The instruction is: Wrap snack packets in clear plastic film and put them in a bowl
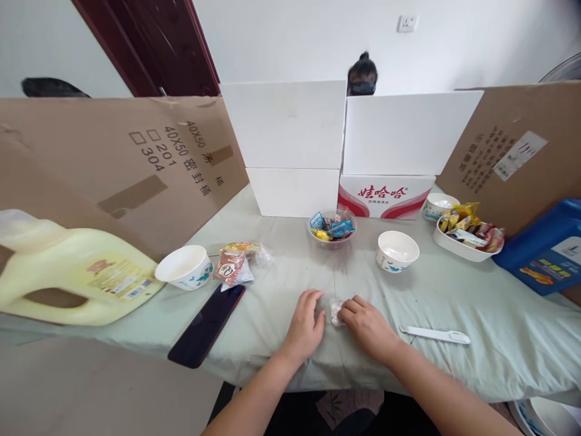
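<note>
At the table's near side lies a small clear plastic packet (336, 312) with whitish bits in it. My right hand (367, 325) has its curled fingers on the packet's right side, gripping it; the fingertips are partly hidden. Just left of it my left hand (306, 324) rests on the cloth, thumb and fingers apart, with nothing in it. Beyond the hands stand a clear bowl of wrapped snacks (332, 229) and a white paper bowl (397, 251). To the right of my right hand lies a white utility knife (436, 335).
On the left are a phone (206, 327), snack packets (232, 266), a tilted paper bowl (185, 269) and a yellow jug (77, 272). At right, a snack tray (469, 249) and a blue jug (544, 248). White boxes (295, 145) and cardboard (118, 163) wall the table.
</note>
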Available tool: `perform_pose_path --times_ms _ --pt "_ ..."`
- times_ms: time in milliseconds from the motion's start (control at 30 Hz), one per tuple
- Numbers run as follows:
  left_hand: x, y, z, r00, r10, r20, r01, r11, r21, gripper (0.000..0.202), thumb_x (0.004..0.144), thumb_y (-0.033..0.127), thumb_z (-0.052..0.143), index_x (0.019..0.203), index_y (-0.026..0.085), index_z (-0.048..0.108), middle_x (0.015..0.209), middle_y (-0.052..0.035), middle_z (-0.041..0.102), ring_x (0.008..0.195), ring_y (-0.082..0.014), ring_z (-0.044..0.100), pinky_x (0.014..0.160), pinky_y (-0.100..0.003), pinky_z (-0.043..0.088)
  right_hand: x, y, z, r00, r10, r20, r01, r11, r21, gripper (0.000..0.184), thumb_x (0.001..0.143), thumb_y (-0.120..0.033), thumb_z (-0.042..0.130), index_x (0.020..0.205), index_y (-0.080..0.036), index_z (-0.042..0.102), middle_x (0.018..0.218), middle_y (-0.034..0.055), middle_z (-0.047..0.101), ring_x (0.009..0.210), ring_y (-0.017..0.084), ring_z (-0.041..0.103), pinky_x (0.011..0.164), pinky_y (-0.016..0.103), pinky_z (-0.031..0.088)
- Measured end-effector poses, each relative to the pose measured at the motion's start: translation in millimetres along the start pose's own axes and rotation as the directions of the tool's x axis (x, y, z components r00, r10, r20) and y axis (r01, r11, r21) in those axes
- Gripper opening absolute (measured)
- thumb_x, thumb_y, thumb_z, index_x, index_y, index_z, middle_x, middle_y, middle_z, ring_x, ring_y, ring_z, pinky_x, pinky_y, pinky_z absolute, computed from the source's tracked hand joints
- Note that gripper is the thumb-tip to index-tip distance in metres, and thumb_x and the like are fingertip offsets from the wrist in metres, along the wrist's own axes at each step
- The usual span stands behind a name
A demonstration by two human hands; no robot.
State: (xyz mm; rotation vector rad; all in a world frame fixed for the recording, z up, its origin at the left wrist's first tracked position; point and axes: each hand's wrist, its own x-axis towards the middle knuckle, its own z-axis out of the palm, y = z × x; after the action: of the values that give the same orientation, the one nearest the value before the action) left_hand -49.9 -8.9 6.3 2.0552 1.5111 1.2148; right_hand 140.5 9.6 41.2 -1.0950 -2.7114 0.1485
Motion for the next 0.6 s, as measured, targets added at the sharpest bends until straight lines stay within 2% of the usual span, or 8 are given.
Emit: perform_pose_path --times_ms 67,133,233,300,400,467,533,600 --pt "-0.8 -1.6 -1.4 0.999 -0.027 -0.020 0.026 0.999 -0.035 0.033 0.085 0.013 0.047 0.116 0.019 0.052 0.115 -0.0113 0.055 0.103 -0.0221 0.057 0.083 -0.038 0.054 2.7 19.7 -17.9 0.995 0.089 0.038 -0.088 0.996 -0.032 0.022 0.088 -0.008 0.047 0.090 -0.021 0.066 0.089 0.0033 0.064 0.086 0.017 0.055 0.077 0.026 0.042" --pt "-0.9 -1.6 -2.1 1.000 -0.017 -0.008 0.017 0.999 -0.037 0.028 0.085 0.015 0.049 0.112 0.019 0.054 0.113 -0.0110 0.056 0.104 -0.0226 0.057 0.085 -0.039 0.053 8.2 50.9 -45.8 0.965 0.262 -0.006 -0.261 0.963 -0.072 0.027 0.091 -0.011 0.044 0.100 -0.023 0.066 0.103 0.0038 0.064 0.099 0.015 0.055 0.086 0.024 0.041" --pt "0.0 0.6 -1.8 1.000 0.024 0.020 -0.024 1.000 -0.016 0.026 0.083 0.017 0.052 0.109 0.019 0.056 0.112 -0.0110 0.057 0.108 -0.0245 0.056 0.094 -0.044 0.048 21.9 105.1 -87.4 0.845 0.524 -0.106 -0.535 0.832 -0.146 0.033 0.097 -0.020 0.035 0.118 -0.018 0.060 0.123 0.0115 0.057 0.119 0.022 0.048 0.095 0.032 0.039" --pt "1.0 2.9 -1.8 0.999 0.032 0.034 -0.031 0.999 -0.016 0.026 0.082 0.017 0.054 0.107 0.019 0.057 0.111 -0.0107 0.057 0.107 -0.0247 0.056 0.094 -0.044 0.048 33.6 136.6 -102.2 0.779 0.625 -0.061 -0.625 0.763 -0.164 0.029 0.095 -0.022 0.041 0.115 -0.016 0.062 0.117 0.0139 0.059 0.112 0.026 0.054 0.089 0.038 0.044" --pt "2.2 7.5 -3.0 0.998 0.013 0.056 -0.012 1.000 -0.022 0.020 0.081 0.017 0.054 0.100 0.019 0.060 0.107 -0.0097 0.058 0.103 -0.0237 0.056 0.091 -0.042 0.049 52.4 166.9 -100.3 0.723 0.683 0.109 -0.666 0.730 -0.157 0.025 0.091 -0.030 0.056 0.111 -0.016 0.062 0.110 0.0090 0.062 0.096 0.021 0.061 0.081 0.038 0.051" --pt "2.3 10.9 -4.1 0.997 0.000 0.081 0.002 1.000 -0.022 0.017 0.079 0.016 0.055 0.095 0.018 0.061 0.105 -0.0092 0.058 0.102 -0.0231 0.056 0.091 -0.041 0.048 62.8 175.7 -90.3 0.715 0.677 0.175 -0.664 0.736 -0.133 0.032 0.091 -0.036 0.058 0.116 -0.017 0.058 0.115 0.0071 0.060 0.096 0.019 0.061 0.082 0.039 0.053" --pt "2.2 13.5 -4.9 0.995 -0.011 0.098 0.013 1.000 -0.021 0.016 0.078 0.014 0.056 0.092 0.018 0.062 0.104 -0.0085 0.059 0.102 -0.0226 0.055 0.091 -0.040 0.048 69.0 179.7 -81.2 0.728 0.665 0.166 -0.659 0.746 -0.099 0.036 0.090 -0.038 0.059 0.120 -0.018 0.055 0.119 0.0075 0.058 0.099 0.019 0.060 0.083 0.040 0.053" --pt "2.3 14.7 -5.1 0.995 -0.020 0.096 0.022 1.000 -0.020 0.016 0.076 0.013 0.057 0.090 0.019 0.063 0.102 -0.0077 0.059 0.101 -0.0220 0.055 0.091 -0.039 0.047 70.9 183.4 -77.0 0.757 0.648 0.084 -0.646 0.762 -0.054 0.033 0.094 -0.036 0.053 0.120 -0.016 0.056 0.119 0.0079 0.058 0.101 0.020 0.060 0.084 0.040 0.052"
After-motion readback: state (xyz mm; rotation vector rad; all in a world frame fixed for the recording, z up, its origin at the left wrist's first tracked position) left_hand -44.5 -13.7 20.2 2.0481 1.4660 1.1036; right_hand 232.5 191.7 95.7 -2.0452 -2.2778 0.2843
